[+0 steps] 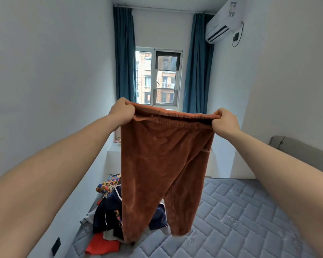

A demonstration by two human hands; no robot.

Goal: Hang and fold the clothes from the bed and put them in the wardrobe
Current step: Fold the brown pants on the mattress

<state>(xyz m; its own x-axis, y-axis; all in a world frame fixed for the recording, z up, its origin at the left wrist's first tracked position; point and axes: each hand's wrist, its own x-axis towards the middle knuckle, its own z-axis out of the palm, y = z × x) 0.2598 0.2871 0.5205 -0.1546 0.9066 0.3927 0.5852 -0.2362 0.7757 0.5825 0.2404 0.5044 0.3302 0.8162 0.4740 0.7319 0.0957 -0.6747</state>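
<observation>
Grip first: the left hand [122, 111] and right hand [225, 121] each pinch one end of the waistband of the trousers [162, 164], fingers curled tight round the elastic, stretching it level between them. The rust-brown trousers hang at arm's length above the bed [241, 216], both legs dangling free, cuffs just over or perhaps brushing the mattress; which, I cannot tell.

To fold them well, I judge the hands should come together so the waistband halves and one leg lies on the other, seams matched. A light shake would drop any twist out of the legs. Then lower them onto the bare quilted part of the mattress on the right, not onto the pile [108, 216], and fold up from the cuffs. The plush cloth looks thick and will likely make a bulky, springy fold, so pressing it flat would help.

Remaining clothes lie heaped on the bed's left side near the wall: dark navy pieces, a bright patterned one, something red at the near edge. Beyond the bed stands a window [162, 77] between blue curtains [124, 56], with an air conditioner [224, 25] high on the right wall. No wardrobe is in view.
</observation>
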